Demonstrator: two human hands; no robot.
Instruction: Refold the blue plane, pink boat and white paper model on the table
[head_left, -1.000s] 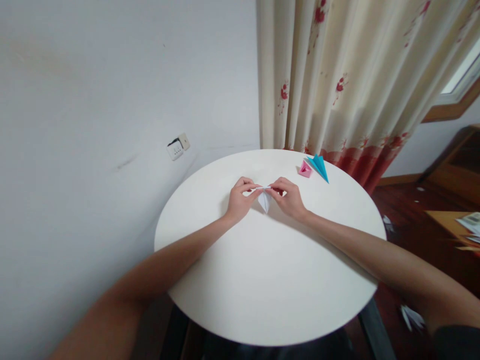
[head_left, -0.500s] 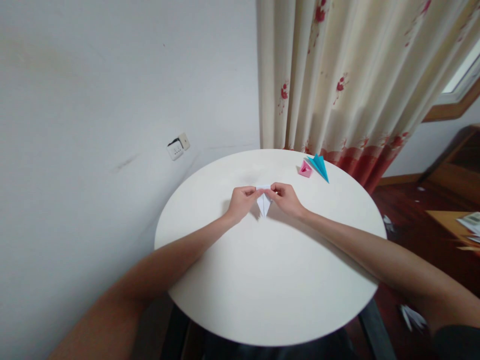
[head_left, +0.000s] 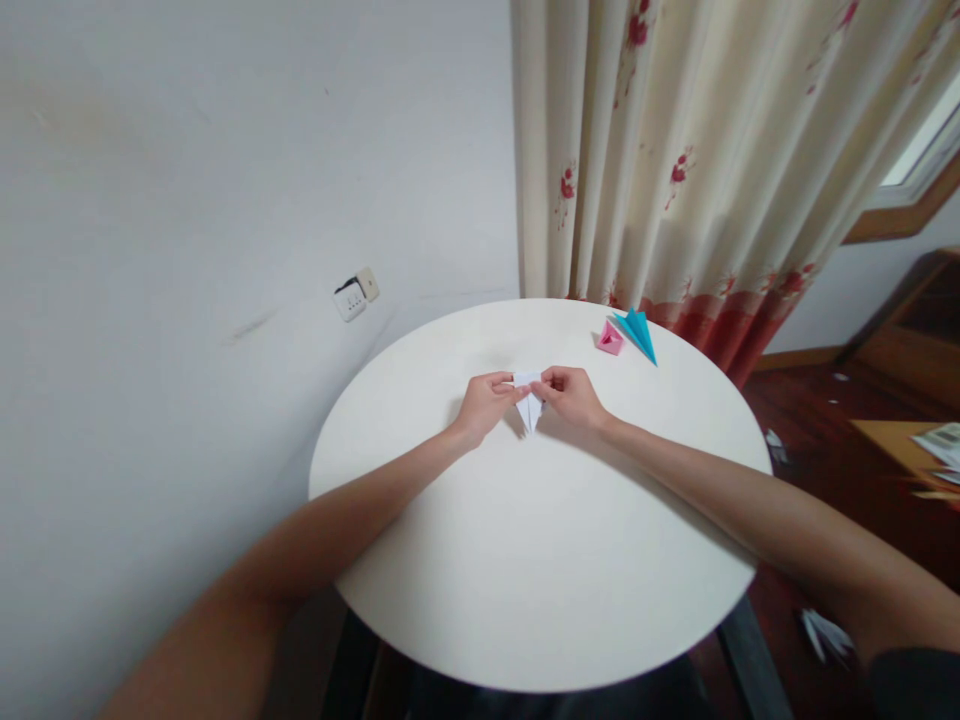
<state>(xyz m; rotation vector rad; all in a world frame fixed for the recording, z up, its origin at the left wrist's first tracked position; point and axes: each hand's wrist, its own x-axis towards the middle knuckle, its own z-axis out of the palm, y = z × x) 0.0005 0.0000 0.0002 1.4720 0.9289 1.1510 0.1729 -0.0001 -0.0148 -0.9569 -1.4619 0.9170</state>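
Pinching one white paper fold [head_left: 529,405] two-handed.

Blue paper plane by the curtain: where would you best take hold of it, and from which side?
Probably by the raised middle fold of the blue plane, pinched from above at the wider tail end near the curtain. The wings lie flat on the table and offer little edge, and the pink piece sits close on its left, so come from the right.

Two hands, the left hand [head_left: 486,402] and the right hand [head_left: 574,397], pinch one white folded paper [head_left: 529,405]. On the one round table [head_left: 540,560], at two o'clock from the hands, lie one pink paper piece [head_left: 610,339] and one blue paper piece [head_left: 637,333]. One curtain [head_left: 697,150] hangs at twelve o'clock, one wall socket [head_left: 355,292] at ten.
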